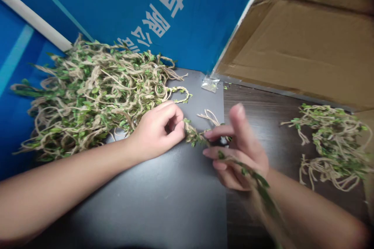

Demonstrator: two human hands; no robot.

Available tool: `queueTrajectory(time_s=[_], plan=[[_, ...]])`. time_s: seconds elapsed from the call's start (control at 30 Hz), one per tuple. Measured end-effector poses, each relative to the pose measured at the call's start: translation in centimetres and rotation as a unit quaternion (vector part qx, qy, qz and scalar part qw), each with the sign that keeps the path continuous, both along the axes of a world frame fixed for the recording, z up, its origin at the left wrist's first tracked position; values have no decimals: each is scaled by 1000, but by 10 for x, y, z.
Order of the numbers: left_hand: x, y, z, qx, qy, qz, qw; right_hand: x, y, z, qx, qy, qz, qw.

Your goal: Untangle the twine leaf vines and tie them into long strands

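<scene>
My left hand [162, 130] is closed, thumb and index finger pinched on a garland of jute twine with small green leaves [193, 134]. From that pinch the garland stretches right to the fingers of my right hand [241, 151]. There it crosses the fingers and palm, then trails blurred toward the bottom edge. The right thumb is raised, and the fingers are spread apart and slightly bent, not closed around the strand. Loose twine ends [210, 116] stick out behind the right index finger.
A big tangled heap of leafy twine garlands [99, 93] lies at left on the grey table mat [163, 202]. A smaller bundle [336, 144] sits at right on dark wood. A clear plastic packet [210, 84] lies near the cardboard [304, 46]; a blue printed panel [102, 4] stands behind.
</scene>
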State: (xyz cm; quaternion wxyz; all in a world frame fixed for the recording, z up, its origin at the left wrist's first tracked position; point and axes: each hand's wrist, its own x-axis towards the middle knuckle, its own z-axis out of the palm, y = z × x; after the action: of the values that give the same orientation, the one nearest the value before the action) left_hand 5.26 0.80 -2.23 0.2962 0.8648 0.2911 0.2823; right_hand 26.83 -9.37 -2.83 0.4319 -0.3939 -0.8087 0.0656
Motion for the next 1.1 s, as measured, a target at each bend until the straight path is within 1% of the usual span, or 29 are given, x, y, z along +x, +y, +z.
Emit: queueTrajectory(time_s=[0.1, 0.13, 0.2, 0.27, 0.37, 0.43, 0.5, 0.6, 0.67, 0.73, 0.8, 0.87, 0.9, 0.97, 1.1], plan=[[-1, -1, 0, 9, -2, -6, 1000, -3, 5, -1, 12, 89, -95, 991], [-1, -2, 0, 11, -5, -13, 1000, -4, 7, 0, 8, 99, -134, 986], [-3, -2, 0, 9, -8, -26, 1000, -5, 11, 0, -21, 90, -175, 980], [-4, -3, -1, 3, -6, -38, 999, -5, 13, -2, -60, 110, -178, 976], [-5, -4, 0, 4, -4, -50, 999, -7, 11, -8, -96, 215, -144, 961], [-4, -6, 0, 11, -3, -56, 998, -9, 10, -11, -114, 266, -117, 950], [-3, -6, 1, 16, -4, -70, 997, -11, 11, -13, -118, 291, -105, 943], [-1, -7, 2, 21, 5, -98, 995, -12, 14, -10, -102, 304, -115, 940], [-1, -6, 4, 29, 11, -105, 994, -11, 15, -6, -72, 261, -134, 953], [0, -6, 5, 37, 4, -102, 994, -10, 14, -2, -32, 159, -140, 977], [-1, -5, 5, 39, -5, -96, 995, -9, 13, 0, -9, 36, -112, 993], [-1, -5, 5, 40, -10, -93, 995, -9, 12, 0, -15, -49, -73, 996], [-1, -5, 4, 39, -13, -90, 995, -9, 12, -1, -21, -71, -55, 996], [-1, -4, 3, 36, -20, -76, 996, -10, 13, -4, -29, -85, -35, 995], [-2, -4, 2, 25, -36, -41, 998, -10, 17, -9, -59, -68, -14, 996]])
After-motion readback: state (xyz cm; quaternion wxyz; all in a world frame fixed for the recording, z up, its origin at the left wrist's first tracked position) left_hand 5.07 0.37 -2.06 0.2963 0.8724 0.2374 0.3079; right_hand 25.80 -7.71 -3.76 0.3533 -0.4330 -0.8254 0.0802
